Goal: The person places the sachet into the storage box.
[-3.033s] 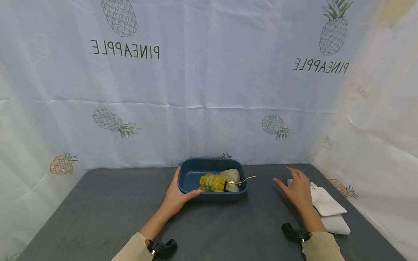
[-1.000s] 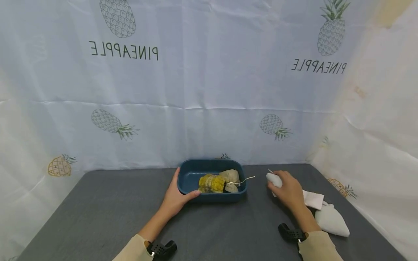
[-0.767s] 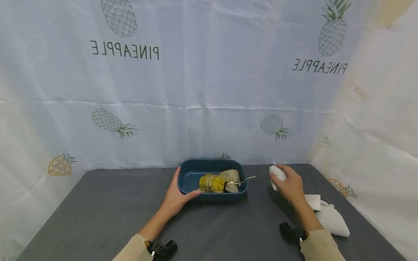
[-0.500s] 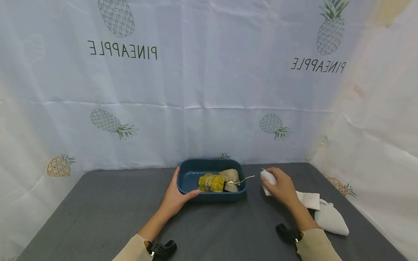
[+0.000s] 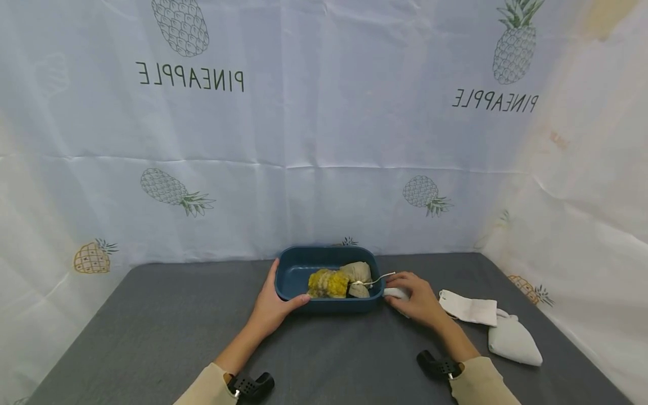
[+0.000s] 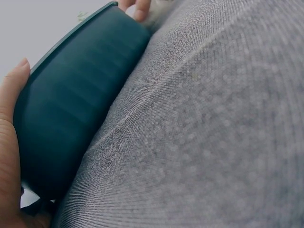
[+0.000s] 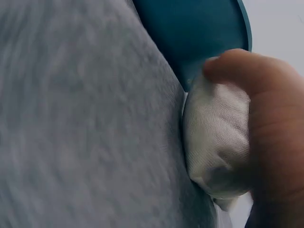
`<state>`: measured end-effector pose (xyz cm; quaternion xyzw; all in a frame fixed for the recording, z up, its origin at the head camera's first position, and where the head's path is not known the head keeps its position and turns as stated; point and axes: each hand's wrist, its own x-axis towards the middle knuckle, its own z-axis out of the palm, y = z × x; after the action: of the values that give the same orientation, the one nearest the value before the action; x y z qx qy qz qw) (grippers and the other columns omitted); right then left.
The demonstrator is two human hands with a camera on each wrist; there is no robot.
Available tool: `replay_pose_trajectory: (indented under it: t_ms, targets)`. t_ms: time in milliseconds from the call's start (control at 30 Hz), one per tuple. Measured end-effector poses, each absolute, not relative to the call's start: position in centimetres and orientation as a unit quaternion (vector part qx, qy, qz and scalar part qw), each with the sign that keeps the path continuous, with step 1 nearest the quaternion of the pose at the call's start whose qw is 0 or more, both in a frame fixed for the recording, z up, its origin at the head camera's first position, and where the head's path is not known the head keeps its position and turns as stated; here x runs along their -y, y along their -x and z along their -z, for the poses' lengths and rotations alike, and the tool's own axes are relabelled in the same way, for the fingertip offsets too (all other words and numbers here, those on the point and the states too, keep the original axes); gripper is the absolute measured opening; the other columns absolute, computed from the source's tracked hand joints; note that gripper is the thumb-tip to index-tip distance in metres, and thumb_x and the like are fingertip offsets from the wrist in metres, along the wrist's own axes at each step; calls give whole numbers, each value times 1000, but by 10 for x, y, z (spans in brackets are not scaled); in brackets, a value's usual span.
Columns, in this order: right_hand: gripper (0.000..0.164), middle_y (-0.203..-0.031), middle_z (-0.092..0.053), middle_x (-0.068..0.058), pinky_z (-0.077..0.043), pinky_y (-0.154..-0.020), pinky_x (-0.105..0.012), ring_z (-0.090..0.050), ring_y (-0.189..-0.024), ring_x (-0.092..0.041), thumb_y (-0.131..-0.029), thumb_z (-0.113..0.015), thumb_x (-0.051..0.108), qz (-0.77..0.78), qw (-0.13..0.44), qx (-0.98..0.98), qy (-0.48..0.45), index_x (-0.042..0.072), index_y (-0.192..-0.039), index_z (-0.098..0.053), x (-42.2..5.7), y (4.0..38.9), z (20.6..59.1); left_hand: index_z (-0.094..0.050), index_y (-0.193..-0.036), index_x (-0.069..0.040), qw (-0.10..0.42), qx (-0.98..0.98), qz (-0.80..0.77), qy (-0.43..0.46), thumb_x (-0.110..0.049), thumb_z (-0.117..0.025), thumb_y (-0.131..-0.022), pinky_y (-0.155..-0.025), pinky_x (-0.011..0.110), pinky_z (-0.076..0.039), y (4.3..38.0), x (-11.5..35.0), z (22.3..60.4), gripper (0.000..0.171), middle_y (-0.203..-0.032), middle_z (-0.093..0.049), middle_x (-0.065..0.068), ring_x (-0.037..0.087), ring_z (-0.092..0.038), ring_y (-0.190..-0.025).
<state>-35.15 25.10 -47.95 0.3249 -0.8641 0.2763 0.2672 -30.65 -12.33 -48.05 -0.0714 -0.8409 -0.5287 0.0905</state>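
A dark blue rectangular box (image 5: 329,306) sits at the far middle of the table. My left hand (image 5: 273,306) grips its left end, thumb on the front rim and fingers along the side. Inside lie a mottled yellow bundle (image 5: 328,283) and a beige drawstring pouch (image 5: 356,272), whose white cord (image 5: 385,275) crosses the right rim. My right hand (image 5: 414,299) holds a white cloth pouch (image 5: 396,293) close against the box's right end, low by the tabletop. In the right wrist view, the thumb bends over this plump pouch (image 7: 216,137), right beside the blue wall.
To the right on the grey tabletop (image 5: 329,360) lie a flat white pouch (image 5: 468,307) and a rounded white pouch (image 5: 513,340), end to end. White pineapple-print curtains (image 5: 314,129) rise behind the table and along both sides.
My right hand, open near the pouches at first, has taken a white pouch and carried it left to the box. The pouches left behind have shifted. My left hand stays put.
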Motion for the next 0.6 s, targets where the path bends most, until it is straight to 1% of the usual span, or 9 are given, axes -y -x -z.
replay_pose_trajectory:
  t_ms: [67, 100, 167, 233, 300, 367, 500, 600]
  targets:
    - [31, -118, -70, -2, -52, -72, -31, -66, -103, -22, -80, -84, 23, -272, 234, 878, -317, 21, -110, -76, -249, 349, 481, -5, -165, -18, 90, 841, 528, 72, -44, -82, -83, -113, 71, -30, 307, 123, 481, 115, -171, -13, 16, 46, -24, -153]
    - [34, -121, -69, -2, -52, -73, -31, -66, -105, -22, -82, -83, 27, -268, 219, 885, -311, 22, -115, -75, -249, 349, 481, -5, -165, -18, 90, 840, 530, 72, -44, -82, -83, -113, 71, -30, 307, 123, 480, 115, -171, -13, 16, 46, -24, -153]
    - [41, -125, -67, -3, -54, -77, -36, -67, -109, -24, -84, -82, 34, -249, 202, 900, -296, 21, -122, -71, -248, 348, 481, -6, -165, -17, 90, 841, 529, 71, -44, -82, -83, -113, 71, -30, 307, 123, 480, 115, -171, -14, 16, 46, -24, -153]
    - [42, -126, -66, -5, -54, -80, -42, -67, -110, -26, -86, -81, 36, -238, 196, 910, -279, 20, -124, -70, -247, 347, 482, -6, -165, -17, 90, 841, 530, 70, -44, -82, -83, -114, 71, -30, 307, 123, 480, 115, -171, -14, 16, 46, -24, -153]
    - [39, -122, -66, -6, -54, -79, -43, -67, -106, -25, -87, -80, 34, -230, 198, 916, -262, 19, -122, -70, -246, 348, 483, -6, -165, -17, 90, 841, 529, 69, -45, -82, -83, -114, 71, -30, 307, 123, 480, 115, -170, -14, 16, 46, -25, -153]
    - [35, -117, -67, -6, -52, -76, -40, -65, -98, -20, -87, -80, 28, -229, 207, 919, -245, 17, -118, -71, -246, 349, 484, -6, -165, -18, 92, 842, 527, 68, -45, -82, -82, -113, 71, -30, 307, 123, 480, 115, -170, -14, 16, 46, -25, -153]
    - [28, -103, -67, -3, -46, -66, -31, -57, -81, -13, -81, -82, 22, -236, 232, 918, -217, 16, -107, -73, -246, 350, 486, -6, -165, -18, 92, 844, 525, 68, -45, -82, -82, -113, 71, -31, 307, 123, 480, 115, -170, -15, 16, 46, -26, -152]
    - [26, -97, -67, -1, -44, -61, -27, -53, -75, -9, -78, -84, 23, -242, 246, 916, -207, 17, -99, -72, -247, 349, 486, -6, -165, -18, 92, 844, 523, 68, -45, -82, -82, -113, 71, -31, 307, 124, 481, 115, -170, -14, 16, 46, -25, -152]
